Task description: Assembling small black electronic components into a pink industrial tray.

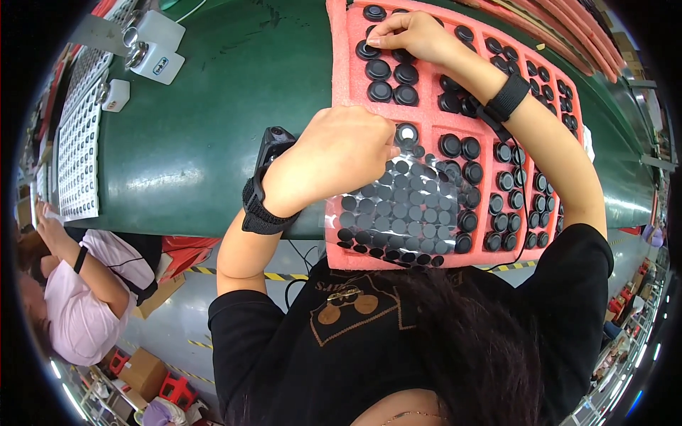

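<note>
A pink foam tray (341, 71) with compartments lies in front of me, filled with many black round parts (378, 69). My left hand (341, 145) is closed at the tray's left side, holding the upper edge of a clear sheet of black round stickers (400, 193). This sheet lies over the near-left part of the tray and covers parts beneath. Just beyond the left fingers, one round part (407, 134) shows a bright white centre. At the far-left compartment, my right hand (412, 37) has its fingertips pinched together on top of a black part; anything between them is too small to make out.
The tray rests on a green tabletop (206, 128). White bottles (160, 65) stand at the far left, near white sheets with rows of dark marks (78, 156). Pink foam pieces (568, 28) are stacked at the far right. Another person (89, 298) works at left.
</note>
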`<state>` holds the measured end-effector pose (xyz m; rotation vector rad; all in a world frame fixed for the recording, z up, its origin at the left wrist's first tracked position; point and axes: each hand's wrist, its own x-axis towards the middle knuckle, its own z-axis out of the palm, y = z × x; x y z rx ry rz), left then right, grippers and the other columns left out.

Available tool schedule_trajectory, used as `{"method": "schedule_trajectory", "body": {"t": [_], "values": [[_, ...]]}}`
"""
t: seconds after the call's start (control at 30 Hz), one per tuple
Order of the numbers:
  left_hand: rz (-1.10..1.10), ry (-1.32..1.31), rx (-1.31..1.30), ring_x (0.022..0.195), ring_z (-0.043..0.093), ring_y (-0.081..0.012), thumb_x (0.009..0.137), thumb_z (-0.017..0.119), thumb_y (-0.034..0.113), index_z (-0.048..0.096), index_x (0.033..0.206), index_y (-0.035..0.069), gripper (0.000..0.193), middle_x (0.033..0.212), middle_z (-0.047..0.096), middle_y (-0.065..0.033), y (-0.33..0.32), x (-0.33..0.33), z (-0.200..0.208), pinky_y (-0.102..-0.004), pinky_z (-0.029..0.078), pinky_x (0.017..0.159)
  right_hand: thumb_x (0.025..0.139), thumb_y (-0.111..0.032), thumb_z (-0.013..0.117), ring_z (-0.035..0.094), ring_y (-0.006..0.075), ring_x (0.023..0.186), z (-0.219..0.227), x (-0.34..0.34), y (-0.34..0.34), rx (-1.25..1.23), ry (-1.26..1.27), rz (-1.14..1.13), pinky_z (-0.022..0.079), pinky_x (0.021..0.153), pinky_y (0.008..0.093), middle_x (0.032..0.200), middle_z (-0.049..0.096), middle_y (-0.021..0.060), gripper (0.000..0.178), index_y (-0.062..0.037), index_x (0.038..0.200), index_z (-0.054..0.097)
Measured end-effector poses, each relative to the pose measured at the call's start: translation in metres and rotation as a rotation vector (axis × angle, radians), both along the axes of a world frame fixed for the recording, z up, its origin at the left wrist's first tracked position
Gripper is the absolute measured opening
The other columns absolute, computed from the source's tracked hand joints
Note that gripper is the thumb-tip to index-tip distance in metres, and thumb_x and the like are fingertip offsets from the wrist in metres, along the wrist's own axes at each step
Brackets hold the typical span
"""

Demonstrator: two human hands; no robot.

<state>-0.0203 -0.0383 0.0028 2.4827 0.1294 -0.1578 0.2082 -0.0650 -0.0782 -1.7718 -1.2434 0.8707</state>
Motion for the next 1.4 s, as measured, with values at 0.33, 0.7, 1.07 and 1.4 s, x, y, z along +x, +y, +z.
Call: {"method": "schedule_trajectory", "body": {"t": [0.33,0.7,1.07,1.4], "values": [[-0.007,-0.049,0.013,0.069,0.060,-0.0339,0.076,0.059,0.018,0.062,0.072,0.001,0.018,0.065,0.059,-0.0185,0.003,0.000,-0.003,-0.0407,0.047,0.063,0.072,-0.010,0.070,0.051,0.0140,0.070,0.008,-0.024,-0.003,0.180,-0.555,0.072,0.044,0.063,0.0284,0.077,0.057,0.0066,0.035,-0.0014,0.102,0.054],[0.352,-0.269,0.005,0.061,0.060,-0.0291,0.076,0.061,0.019,0.063,0.074,0.003,0.016,0.064,0.061,-0.0128,0.025,-0.004,0.004,-0.0364,0.047,0.057,0.082,-0.005,0.060,0.056,0.0074,0.072,0.088,-0.039,-0.049,0.162,0.143,0.081,0.045,0.064,0.0196,0.085,0.062,0.0013,0.016,-0.0006,0.097,0.063],[0.486,-0.582,-0.152,0.048,0.054,-0.0085,0.079,0.062,0.011,0.063,0.080,0.000,0.012,0.061,0.062,-0.0061,0.022,0.002,0.010,-0.0209,0.040,0.044,0.076,0.001,0.064,0.056,0.0067,0.063,0.118,-0.055,-0.078,0.096,0.119,-0.060,0.044,0.056,0.0178,0.080,0.064,0.0037,0.013,0.0015,0.088,0.065],[0.580,-0.469,-0.369,0.051,0.052,-0.0047,0.081,0.061,0.012,0.063,0.084,0.000,0.012,0.066,0.064,-0.0045,0.025,0.006,0.011,-0.0201,0.040,0.044,0.071,0.004,0.065,0.058,0.0083,0.066,0.112,-0.057,-0.075,0.250,-0.033,-0.192,0.047,0.057,0.0217,0.076,0.064,0.0047,0.005,0.0031,0.075,0.063]]}}
